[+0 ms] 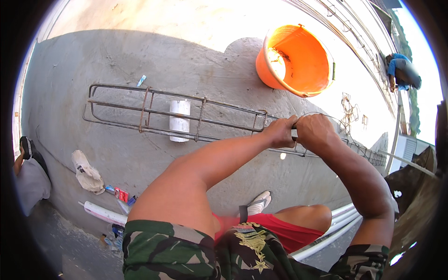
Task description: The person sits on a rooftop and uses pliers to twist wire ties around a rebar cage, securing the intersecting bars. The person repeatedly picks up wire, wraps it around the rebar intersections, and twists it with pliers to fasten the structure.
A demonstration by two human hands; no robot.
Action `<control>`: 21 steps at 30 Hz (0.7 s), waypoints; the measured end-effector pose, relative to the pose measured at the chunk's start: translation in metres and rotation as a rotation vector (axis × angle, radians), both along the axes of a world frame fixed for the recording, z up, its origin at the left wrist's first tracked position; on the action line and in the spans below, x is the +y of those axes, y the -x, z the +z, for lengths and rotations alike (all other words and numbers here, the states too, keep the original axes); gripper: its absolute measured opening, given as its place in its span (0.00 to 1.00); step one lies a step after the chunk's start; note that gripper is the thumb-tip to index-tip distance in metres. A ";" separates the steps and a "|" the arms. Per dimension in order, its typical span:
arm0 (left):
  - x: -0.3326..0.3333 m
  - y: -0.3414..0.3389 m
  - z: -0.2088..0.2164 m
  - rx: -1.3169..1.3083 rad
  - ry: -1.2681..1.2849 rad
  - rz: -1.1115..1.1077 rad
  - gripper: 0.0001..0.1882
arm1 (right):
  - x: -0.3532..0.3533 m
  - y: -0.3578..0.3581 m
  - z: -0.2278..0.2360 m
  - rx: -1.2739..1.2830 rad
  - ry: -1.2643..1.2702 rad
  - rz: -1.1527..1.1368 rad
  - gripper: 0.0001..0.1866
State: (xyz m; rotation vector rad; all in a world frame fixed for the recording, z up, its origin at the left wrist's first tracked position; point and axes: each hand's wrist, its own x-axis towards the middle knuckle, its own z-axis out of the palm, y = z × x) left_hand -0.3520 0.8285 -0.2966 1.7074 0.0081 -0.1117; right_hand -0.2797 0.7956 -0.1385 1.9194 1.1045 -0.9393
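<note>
A long steel rebar cage (172, 113), tied with square stirrups, stretches from left to right in front of me. Under its left part lies a short white cylinder (179, 121), apparently a piece of pipe. My left hand (281, 132) is closed at the cage's middle. Right beside it, my right hand (316, 133) makes a fist, knuckles up. Short dark bits show between the two hands, but the fingers hide what they belong to. Past my right hand a thin wire arcs over the bars.
An orange bucket (298, 60) with scraps inside stands beyond the cage. Loose wire stirrups (350, 109) and long bars lie at right, where a person in blue (403, 72) crouches. White pipes (331, 231) lie near my leg. A cloth bag (87, 171) and another person's foot (33, 154) are at left.
</note>
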 end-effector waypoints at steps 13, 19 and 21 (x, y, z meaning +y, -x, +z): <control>-0.001 0.006 -0.003 -0.105 -0.088 -0.342 0.33 | -0.033 0.001 -0.009 0.154 0.302 -0.444 0.22; -0.030 0.039 0.009 -0.336 -0.273 0.040 0.35 | -0.051 -0.032 -0.024 0.618 0.556 -1.053 0.21; -0.036 0.028 0.006 -0.235 -0.262 -0.020 0.34 | -0.049 -0.030 -0.019 0.542 0.448 -0.995 0.23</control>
